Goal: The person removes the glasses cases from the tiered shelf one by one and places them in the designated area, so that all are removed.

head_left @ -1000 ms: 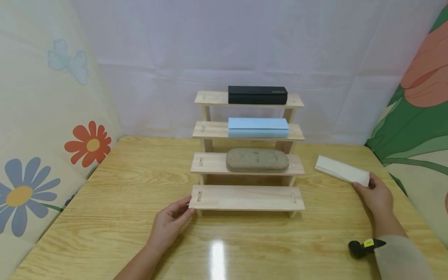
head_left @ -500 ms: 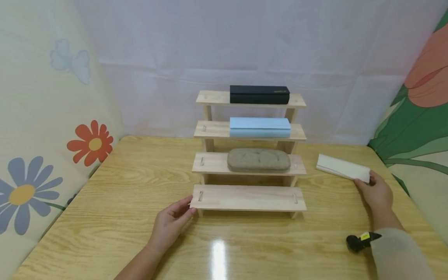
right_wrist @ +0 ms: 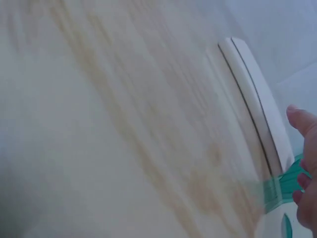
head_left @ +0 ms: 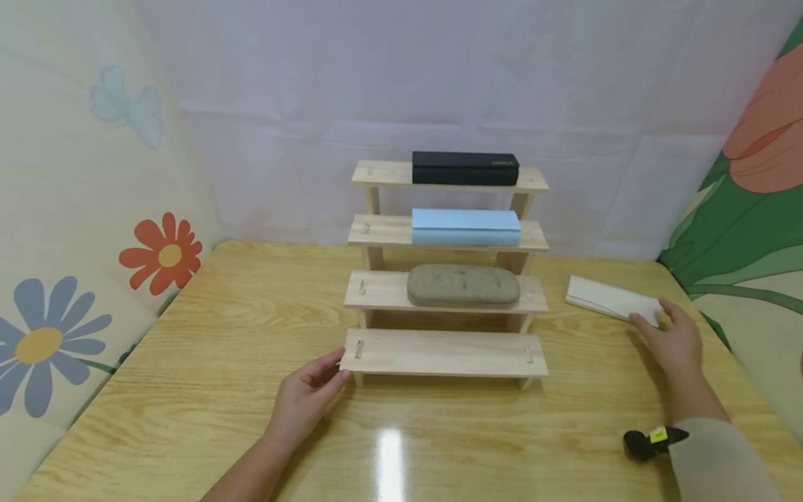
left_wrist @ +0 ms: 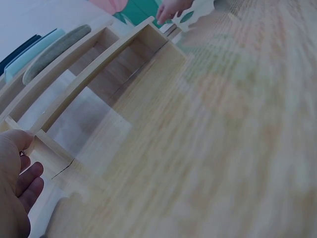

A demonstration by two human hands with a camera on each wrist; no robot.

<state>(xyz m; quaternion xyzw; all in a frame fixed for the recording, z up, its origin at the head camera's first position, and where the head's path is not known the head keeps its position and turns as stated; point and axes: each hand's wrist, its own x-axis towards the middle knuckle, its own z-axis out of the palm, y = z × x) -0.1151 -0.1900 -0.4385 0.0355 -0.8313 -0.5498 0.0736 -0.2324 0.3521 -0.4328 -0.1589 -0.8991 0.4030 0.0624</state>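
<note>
By the right edge of the wood-grain table (head_left: 219,348), an oblong white case (head_left: 605,296) is bracketed at its end by the right hand (head_left: 677,345), fingers parted, contact uncertain; a stepped pale-wood rack (head_left: 439,352) is pinched at its front-left corner by the left hand (head_left: 304,397).

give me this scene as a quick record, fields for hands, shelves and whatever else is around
wooden stand: four shelves, on the table
top shelf: black case
second shelf: light blue case
third shelf: grey-brown case
left hand: holds the lowest shelf's left end
right hand: by the white case's right end, not visibly gripping
white case: right of the stand
black object: yellow label, beside the right sleeve
</note>
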